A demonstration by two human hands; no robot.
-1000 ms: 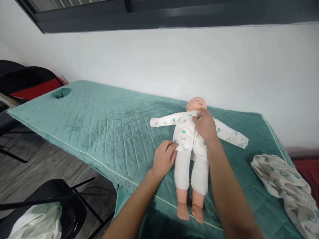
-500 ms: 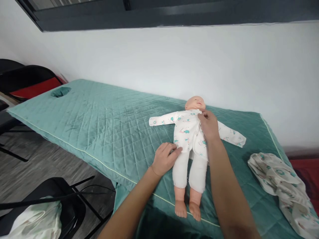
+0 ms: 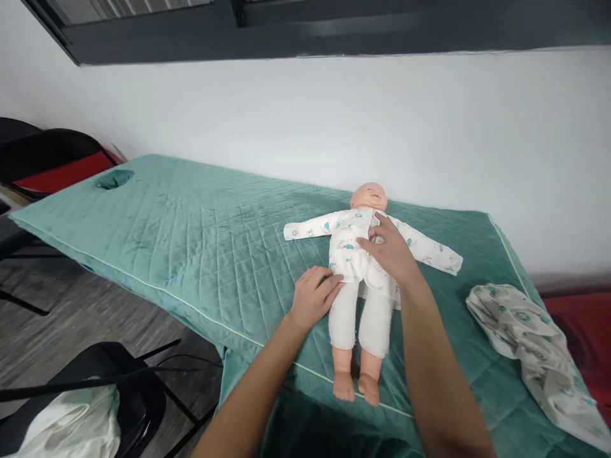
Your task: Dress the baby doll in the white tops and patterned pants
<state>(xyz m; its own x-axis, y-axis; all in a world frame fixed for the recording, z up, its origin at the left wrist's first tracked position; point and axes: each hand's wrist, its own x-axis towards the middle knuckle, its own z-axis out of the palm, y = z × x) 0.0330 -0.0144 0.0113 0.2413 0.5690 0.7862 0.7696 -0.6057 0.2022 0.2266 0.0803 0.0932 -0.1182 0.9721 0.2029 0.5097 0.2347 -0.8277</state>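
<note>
A baby doll [image 3: 369,196] lies on its back on the green quilted bed cover, feet toward me. It wears a white baby shirt [image 3: 346,249] with a small coloured print, sleeves stretched out sideways, and white leg coverings [image 3: 342,321]. At the shirt's lower left hem, my left hand [image 3: 314,296] is closed, thumb and forefinger pinching the edge. My right hand [image 3: 392,251] rests over the chest by the front opening, thumb and fingers spread apart. It covers part of the shirt front.
Crumpled printed cloth [image 3: 529,346] lies on the right of the bed [image 3: 200,222]. A white wall [image 3: 310,121] runs behind it. On the left stand black folding chairs [image 3: 57,152]; a nearer one carries a pale cloth [image 3: 76,423]. The bed has a face hole [image 3: 114,179].
My right hand has moved from a pinch near the doll's neck down onto the chest, its fingers spreading apart. My left hand stays at the hem. The view has shifted slightly.
</note>
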